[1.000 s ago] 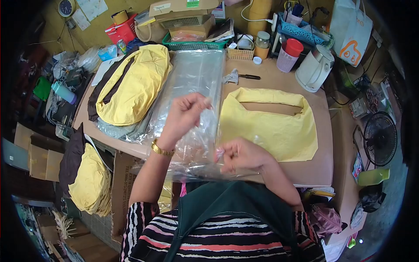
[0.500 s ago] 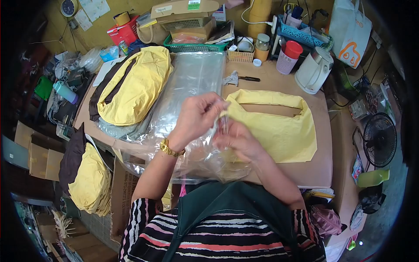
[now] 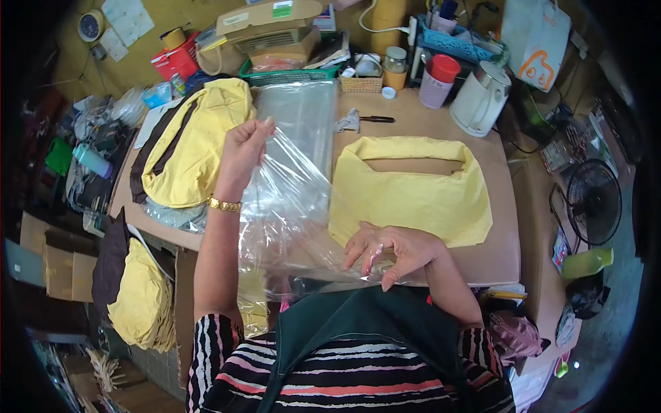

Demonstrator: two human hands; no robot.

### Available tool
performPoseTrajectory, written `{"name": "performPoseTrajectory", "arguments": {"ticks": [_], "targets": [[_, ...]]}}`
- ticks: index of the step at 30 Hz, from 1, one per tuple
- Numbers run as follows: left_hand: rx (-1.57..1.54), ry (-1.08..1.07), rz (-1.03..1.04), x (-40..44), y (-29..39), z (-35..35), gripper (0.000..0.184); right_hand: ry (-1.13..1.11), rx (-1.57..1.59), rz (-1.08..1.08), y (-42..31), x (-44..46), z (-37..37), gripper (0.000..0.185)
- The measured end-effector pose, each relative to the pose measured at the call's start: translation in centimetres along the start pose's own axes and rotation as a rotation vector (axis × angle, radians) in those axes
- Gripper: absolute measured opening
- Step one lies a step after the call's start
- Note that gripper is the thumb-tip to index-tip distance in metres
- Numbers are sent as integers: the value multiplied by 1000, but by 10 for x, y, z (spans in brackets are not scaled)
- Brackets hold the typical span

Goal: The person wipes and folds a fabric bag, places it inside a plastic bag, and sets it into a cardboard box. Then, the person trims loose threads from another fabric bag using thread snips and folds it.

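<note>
A clear plastic bag (image 3: 286, 189) is stretched between my hands over the table's front edge. My left hand (image 3: 244, 148), raised at the left with a gold watch on its wrist, is closed around the bag's upper edge. Lower right, my right hand (image 3: 396, 251) has its fingers spread and thumb apart, touching the bag's film; whether the fingers are inside or outside it I cannot tell. Just beyond my right hand, a yellow fabric bag (image 3: 406, 199) with a handle opening lies flat on the brown tabletop. A stack of clear plastic bags (image 3: 313, 113) lies behind the stretched one.
Yellow and dark brown fabric bags (image 3: 206, 138) are piled at the table's left, with more (image 3: 141, 296) hanging below. A black pen (image 3: 377, 119), jar (image 3: 394, 62), red-lidded cup (image 3: 441, 79) and white kettle (image 3: 482, 100) stand or lie toward the back. A fan (image 3: 592, 203) is at right.
My hands have moved apart from close together: the left up and leftward, the right down and rightward with fingers spreading. The plastic bag is now pulled out between them. The view has shifted slightly.
</note>
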State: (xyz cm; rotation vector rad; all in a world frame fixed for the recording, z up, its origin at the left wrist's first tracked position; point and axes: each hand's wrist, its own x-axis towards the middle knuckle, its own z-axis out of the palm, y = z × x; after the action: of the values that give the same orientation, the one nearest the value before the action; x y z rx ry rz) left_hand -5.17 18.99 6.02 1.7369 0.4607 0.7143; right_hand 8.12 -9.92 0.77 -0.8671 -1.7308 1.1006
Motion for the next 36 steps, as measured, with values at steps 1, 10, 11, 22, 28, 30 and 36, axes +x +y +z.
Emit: {"name": "performPoseTrajectory", "arguments": {"ticks": [1,10,11,22,28,30,36], "targets": [[-3,0,-20,0,-1,1,31,-13,25,-2,1,-6,0,34],[-312,186,-110,27,-9,-10,28,36,186,423,-9,-64,-19,34],[-484,87,-145,34,-19,-31,26,40,185,422,-6,-74,-22,34],[117,-1051,-365,-11,21,-4,26,1096,143,77,-21,-142,-57,29],[542,-1003,-237,-5,10,-22,28,1123,-177,72,-27,-122,-54,17],[106,-763,-272,-12,6,-9,33,1145,285,-79,-14,-125,-53,11],[-797,-190,-271,1,-4,3,27,400,-300,683,-28,-88,-34,14]]}}
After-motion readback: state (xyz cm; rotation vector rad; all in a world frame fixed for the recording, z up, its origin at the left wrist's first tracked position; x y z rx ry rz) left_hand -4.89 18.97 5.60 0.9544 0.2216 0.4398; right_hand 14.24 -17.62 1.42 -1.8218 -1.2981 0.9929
